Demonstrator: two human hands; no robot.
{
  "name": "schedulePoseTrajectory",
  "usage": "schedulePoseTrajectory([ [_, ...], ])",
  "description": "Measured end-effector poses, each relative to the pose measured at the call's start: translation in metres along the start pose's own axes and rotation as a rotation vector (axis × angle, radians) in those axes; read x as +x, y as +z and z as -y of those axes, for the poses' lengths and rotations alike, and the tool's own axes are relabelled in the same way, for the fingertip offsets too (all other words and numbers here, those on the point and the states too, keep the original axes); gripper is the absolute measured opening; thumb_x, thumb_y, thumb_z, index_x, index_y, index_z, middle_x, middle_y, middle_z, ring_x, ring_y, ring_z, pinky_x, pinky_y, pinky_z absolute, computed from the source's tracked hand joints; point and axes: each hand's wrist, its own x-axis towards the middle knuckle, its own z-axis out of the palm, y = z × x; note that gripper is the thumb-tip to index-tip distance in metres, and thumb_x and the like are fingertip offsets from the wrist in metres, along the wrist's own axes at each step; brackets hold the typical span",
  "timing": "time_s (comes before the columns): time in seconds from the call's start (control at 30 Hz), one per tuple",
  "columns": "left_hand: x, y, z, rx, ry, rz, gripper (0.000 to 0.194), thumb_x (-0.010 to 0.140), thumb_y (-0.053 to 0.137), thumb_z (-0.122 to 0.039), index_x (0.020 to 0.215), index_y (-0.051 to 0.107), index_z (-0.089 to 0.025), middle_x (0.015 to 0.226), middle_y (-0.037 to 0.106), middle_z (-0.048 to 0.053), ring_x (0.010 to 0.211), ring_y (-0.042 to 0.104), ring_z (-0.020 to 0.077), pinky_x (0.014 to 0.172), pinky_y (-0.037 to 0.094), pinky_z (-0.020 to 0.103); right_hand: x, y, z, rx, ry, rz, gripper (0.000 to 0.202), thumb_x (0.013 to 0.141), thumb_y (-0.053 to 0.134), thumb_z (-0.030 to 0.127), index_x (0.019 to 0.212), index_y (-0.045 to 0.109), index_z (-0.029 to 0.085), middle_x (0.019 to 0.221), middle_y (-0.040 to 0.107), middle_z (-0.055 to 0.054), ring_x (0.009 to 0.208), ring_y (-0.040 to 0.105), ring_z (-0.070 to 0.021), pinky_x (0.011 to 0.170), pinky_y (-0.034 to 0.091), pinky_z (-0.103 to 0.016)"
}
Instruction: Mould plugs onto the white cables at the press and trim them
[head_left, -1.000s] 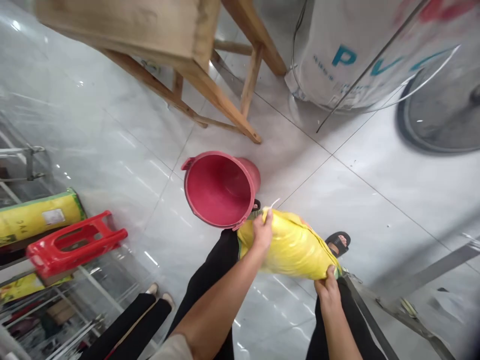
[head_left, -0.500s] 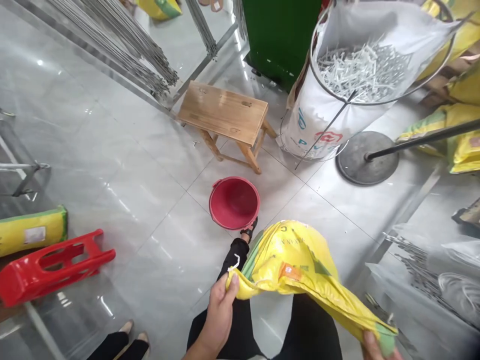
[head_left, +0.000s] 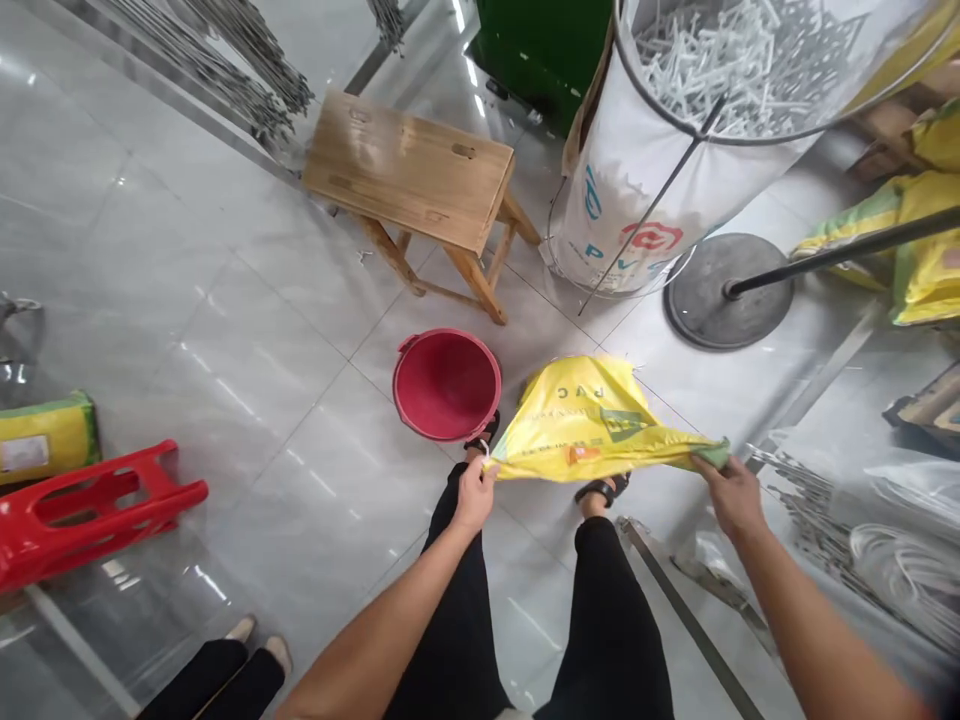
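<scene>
A yellow and green sack (head_left: pixel 577 410) printed with "PVC" is stretched between my two hands, in front of my feet. My left hand (head_left: pixel 474 494) is closed on one top corner, near a short white tie. At the opposite corner, which is green, my right hand (head_left: pixel 731 492) grips the edge. The sack's top edge is pulled nearly straight, and its body hangs away from me, low over the floor. What is inside the sack cannot be seen. Just left of it, by my left foot, a red bucket (head_left: pixel 448 386) stands upright, and no contents show in it.
Beyond the bucket is a wooden stool (head_left: pixel 409 170). A white bag in a wire frame (head_left: pixel 622 220), full of small white pieces, stands behind to the right, near a round metal base (head_left: pixel 724 292). A red plastic stool (head_left: pixel 97 505) lies left; another person's feet (head_left: pixel 259 645) show below.
Both hands have moved forward, away from my body, carrying the sack lower and further out. Its top edge is now straighter. The view has shifted slightly.
</scene>
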Motion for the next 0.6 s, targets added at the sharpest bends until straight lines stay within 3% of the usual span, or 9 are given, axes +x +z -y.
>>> schedulePoseTrajectory([
  [0.1,0.026,0.029,0.006,-0.003,0.055,0.020,0.027,0.099,0.060,-0.042,0.104,0.073,-0.019,0.105,0.076,0.011,0.103,0.072,0.0257,0.100,0.057,0.043,0.028,0.029,-0.012,0.097,0.020,0.056,0.062,0.058,0.088,0.053,0.106,0.073,0.018,0.112,0.075,-0.009,0.110,0.068,-0.0276,0.104,0.055,-0.047],
  [0.23,0.001,0.022,0.009,-0.015,0.098,0.025,0.024,0.099,0.061,-0.034,0.115,0.073,-0.021,0.128,0.072,0.012,0.126,0.066,0.0262,0.114,0.051,0.045,0.019,0.001,-0.019,0.172,0.149,0.103,0.073,0.051,0.090,0.058,0.109,0.069,0.020,0.125,0.071,-0.008,0.123,0.064,-0.0280,0.111,0.052,-0.042],
  [0.3,-0.014,0.013,0.015,0.003,0.090,-0.012,0.024,0.101,0.057,-0.031,0.118,0.072,-0.022,0.132,0.071,0.012,0.133,0.062,0.0272,0.119,0.046,0.050,0.009,-0.015,-0.016,0.179,0.231,0.111,0.084,0.052,0.092,0.061,0.123,0.063,0.025,0.144,0.060,-0.008,0.134,0.058,-0.0275,0.112,0.052,-0.041],
  [0.37,-0.022,0.009,0.021,0.027,0.085,-0.036,0.025,0.101,0.057,-0.029,0.121,0.071,-0.023,0.134,0.070,0.012,0.139,0.056,0.0288,0.122,0.042,0.056,0.000,-0.016,-0.011,0.179,0.352,0.138,0.098,0.061,0.088,0.070,0.142,0.049,0.032,0.160,0.043,-0.010,0.138,0.056,-0.0286,0.106,0.058,-0.045],
  [0.43,-0.022,0.012,0.023,0.118,0.125,-0.036,0.026,0.097,0.065,-0.031,0.122,0.070,-0.024,0.135,0.069,0.011,0.144,0.051,0.0318,0.122,0.040,0.060,-0.007,0.004,-0.008,0.165,0.516,0.216,0.108,0.069,0.078,0.082,0.153,0.037,0.028,0.159,0.041,-0.021,0.130,0.062,-0.0338,0.094,0.064,-0.053],
  [0.5,-0.016,0.018,0.020,0.283,0.206,-0.010,0.027,0.093,0.072,-0.031,0.118,0.070,-0.023,0.133,0.070,0.012,0.144,0.050,0.0350,0.120,0.042,0.062,-0.012,0.043,-0.005,0.127,0.661,0.317,0.110,0.074,0.073,0.085,0.152,0.039,0.016,0.144,0.052,-0.029,0.117,0.069,-0.0382,0.087,0.065,-0.058],
  [0.6,0.004,0.017,0.008,0.469,0.350,0.127,0.011,0.097,0.066,-0.022,0.106,0.072,-0.023,0.117,0.074,0.010,0.140,0.053,0.0337,0.119,0.041,0.060,-0.012,0.119,0.002,0.059,0.707,0.385,0.077,0.091,0.069,0.069,0.142,0.053,0.012,0.127,0.065,-0.020,0.107,0.071,-0.0307,0.087,0.064,-0.052],
])
